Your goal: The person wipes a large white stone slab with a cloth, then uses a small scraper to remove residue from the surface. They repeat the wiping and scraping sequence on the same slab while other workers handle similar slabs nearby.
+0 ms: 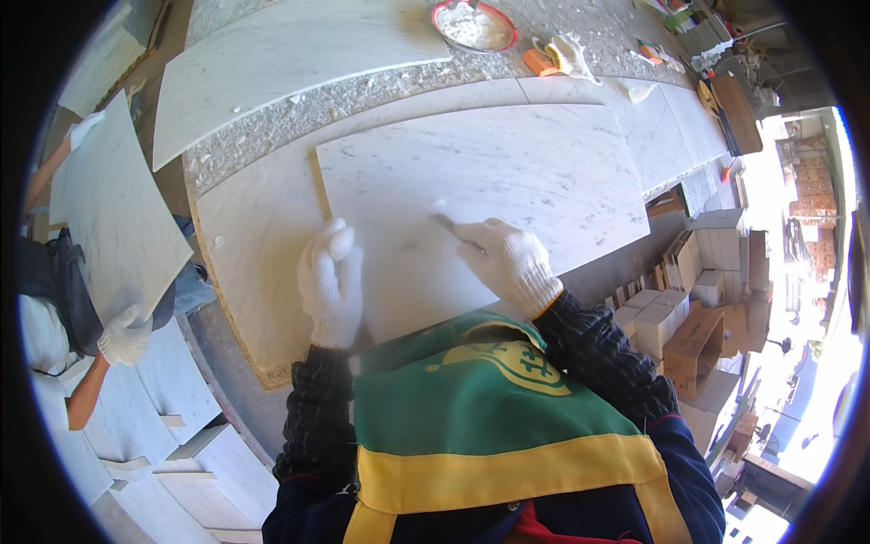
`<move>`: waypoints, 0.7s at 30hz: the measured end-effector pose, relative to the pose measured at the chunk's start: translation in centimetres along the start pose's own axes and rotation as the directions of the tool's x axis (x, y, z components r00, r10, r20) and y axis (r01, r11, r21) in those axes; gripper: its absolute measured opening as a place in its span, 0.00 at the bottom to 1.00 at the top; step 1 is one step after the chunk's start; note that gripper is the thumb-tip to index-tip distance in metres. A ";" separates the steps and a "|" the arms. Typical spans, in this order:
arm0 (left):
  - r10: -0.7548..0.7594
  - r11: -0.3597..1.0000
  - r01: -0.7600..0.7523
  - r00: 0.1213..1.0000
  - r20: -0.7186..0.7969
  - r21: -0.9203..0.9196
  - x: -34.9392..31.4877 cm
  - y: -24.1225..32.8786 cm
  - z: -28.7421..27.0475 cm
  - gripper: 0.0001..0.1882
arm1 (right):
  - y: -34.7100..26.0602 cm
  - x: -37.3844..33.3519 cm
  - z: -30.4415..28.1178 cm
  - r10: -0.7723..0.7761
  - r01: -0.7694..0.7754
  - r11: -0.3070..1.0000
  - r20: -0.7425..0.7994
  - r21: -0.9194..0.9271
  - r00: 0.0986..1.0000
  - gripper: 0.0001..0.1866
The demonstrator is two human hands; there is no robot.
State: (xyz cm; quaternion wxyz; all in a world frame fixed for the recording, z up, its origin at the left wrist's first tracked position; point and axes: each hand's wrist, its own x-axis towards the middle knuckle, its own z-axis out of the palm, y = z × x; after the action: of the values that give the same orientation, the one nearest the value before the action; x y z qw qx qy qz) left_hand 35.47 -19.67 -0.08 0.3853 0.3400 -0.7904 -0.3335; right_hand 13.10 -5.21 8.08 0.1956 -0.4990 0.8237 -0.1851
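A white marble slab with grey veins [535, 163] lies in front of me on top of a larger pale slab [249, 218]. My right hand [512, 258], in a white knit glove, grips a small putty knife [444, 220]. Its blade points left, down at the slab's face beside a small white dab [438, 206]. My left hand [331, 286], also gloved, is closed around a smooth white lump [342, 243] near the slab's left edge. What the lump is made of I cannot tell.
At the far side stands a red-rimmed bowl [515, 38] of white paste or powder. An orange block [540, 63] and a glove [571, 56] lie beside it. Another person's gloved hands hold a slab [127, 199] at the left. Boxes [657, 317] stand at the right.
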 end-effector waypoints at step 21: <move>-0.012 1.000 0.012 1.000 0.001 -0.022 0.1 0.2 0.0 0.17 | 0.6 0.4 0.8 -0.031 0.026 0.999 -0.113 -0.042 0.993 0.14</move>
State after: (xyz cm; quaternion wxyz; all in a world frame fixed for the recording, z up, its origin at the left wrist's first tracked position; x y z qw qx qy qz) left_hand 35.37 -19.66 0.08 0.3866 0.3401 -0.7849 -0.3447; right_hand 12.93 -5.39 7.02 0.1357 -0.5032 0.8299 -0.1991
